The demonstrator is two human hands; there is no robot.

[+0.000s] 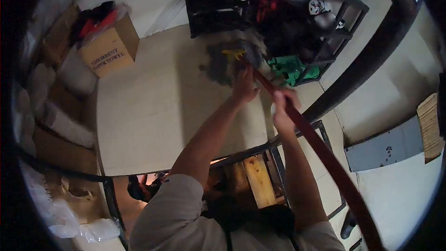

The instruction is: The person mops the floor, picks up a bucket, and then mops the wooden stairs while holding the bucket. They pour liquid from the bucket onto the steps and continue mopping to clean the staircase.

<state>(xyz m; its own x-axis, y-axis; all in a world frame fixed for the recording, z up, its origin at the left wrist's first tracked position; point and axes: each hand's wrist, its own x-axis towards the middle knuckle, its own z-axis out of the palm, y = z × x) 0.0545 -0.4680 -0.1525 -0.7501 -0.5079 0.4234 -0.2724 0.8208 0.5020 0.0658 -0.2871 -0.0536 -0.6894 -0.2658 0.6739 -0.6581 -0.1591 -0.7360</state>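
Both my hands are closed round a long reddish-brown pole [320,146] that runs from the upper middle down to the lower right. My left hand [244,83] grips it farther up, close to a yellow piece [233,54] at its far end. Lower on the pole is my right hand [284,107], slightly blurred. Around the yellow piece a dark grey, fuzzy mass [217,62] lies on the pale floor [139,121]; its strands are too blurred to make out.
A black shelf rack [216,16] with dark items stands ahead, with green cloth [290,69] at its foot. A cardboard box [109,51] is at the upper left. A dark curved rail [362,67] crosses the right side. Plastic-wrapped goods [69,116] line the left.
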